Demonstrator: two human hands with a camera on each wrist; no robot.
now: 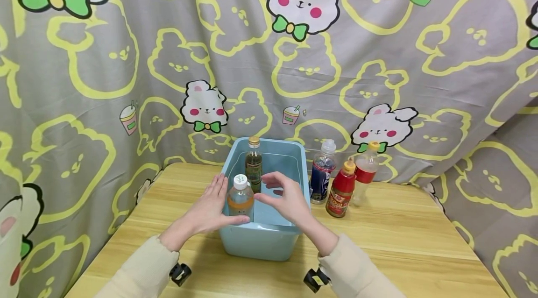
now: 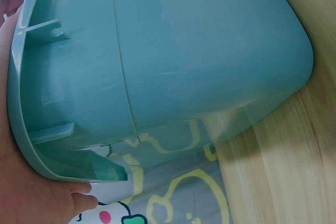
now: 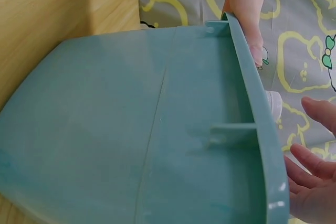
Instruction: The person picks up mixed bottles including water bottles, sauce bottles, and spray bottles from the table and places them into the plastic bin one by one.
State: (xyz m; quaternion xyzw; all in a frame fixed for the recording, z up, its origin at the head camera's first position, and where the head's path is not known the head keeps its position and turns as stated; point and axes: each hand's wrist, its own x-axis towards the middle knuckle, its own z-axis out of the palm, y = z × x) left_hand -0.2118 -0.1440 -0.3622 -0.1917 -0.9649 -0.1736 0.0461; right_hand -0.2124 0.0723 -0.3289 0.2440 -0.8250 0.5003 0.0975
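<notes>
A light-blue plastic bin (image 1: 262, 242) stands on the table. Inside, at its near left corner, is a clear bottle (image 1: 240, 201) with a white cap and an orange band. Behind it stands a darker glass bottle (image 1: 253, 165) with a gold cap. My left hand (image 1: 210, 204) rests on the bin's near left corner, fingers extended along the left rim, thumb across the near rim in front of the clear bottle. My right hand (image 1: 287, 197) hovers over the bin's right side, fingers loosely bent with nothing between them, thumb and fingertips close beside the clear bottle.
Right of the bin stand a clear-capped bottle (image 1: 321, 176) with a dark blue label, a red sauce bottle (image 1: 341, 190) with a yellow top, and a clear bottle (image 1: 365, 172) with a red label. A patterned grey curtain (image 1: 248, 64) hangs behind the wooden table (image 1: 403, 242).
</notes>
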